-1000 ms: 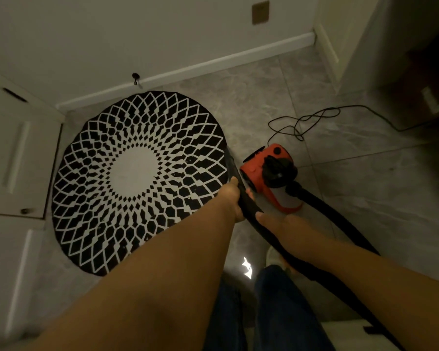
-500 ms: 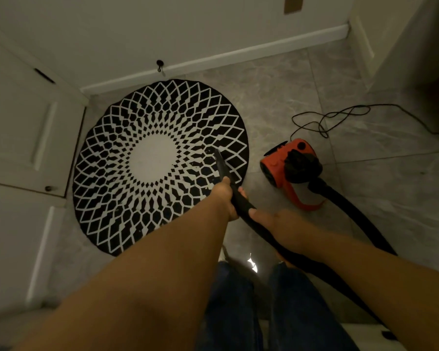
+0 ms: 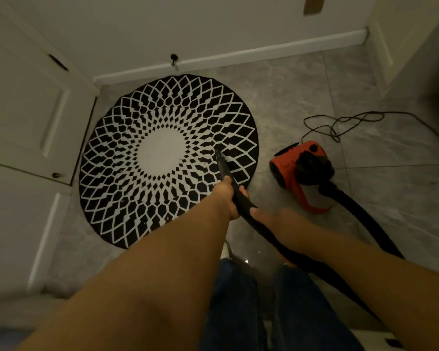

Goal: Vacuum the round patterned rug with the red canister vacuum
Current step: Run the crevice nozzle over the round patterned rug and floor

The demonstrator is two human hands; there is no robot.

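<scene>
While the nozzle works: both hands hold a black vacuum hose, seen from above by the person standing over it.
Step in hand: vacuuming the rug's right side, by my reading; nozzle tip (image 3: 217, 152) rests on or just above the pattern, between the pale centre and the right rim.
Left hand (image 3: 227, 198): fingers curled round the stiff wand near the rug's edge, steering.
Right hand (image 3: 271, 220): wrapped round the hose (image 3: 261, 225) just behind the left hand, supporting it.
Rug (image 3: 147, 188): round, flat, black with a white lattice of diamonds that shrink toward a plain pale disc; lies on the floor near a white baseboard, close beside a white panelled door at the left.
Vacuum (image 3: 287, 165): small red canister, smooth plastic with a black top fitting, on the floor just right of the rug.
Hose path: thick, flexible, black; loops from the canister past the person's legs to the hands.
Power cord (image 3: 340, 122): thin, black, loosely tangled behind the canister.
Floor (image 3: 302, 97): grey marbled tile, glossy.
Next move: likely sweeping the tip across the centre and left half, which look uncovered; this calls for keeping the tip low and the hose slack.
</scene>
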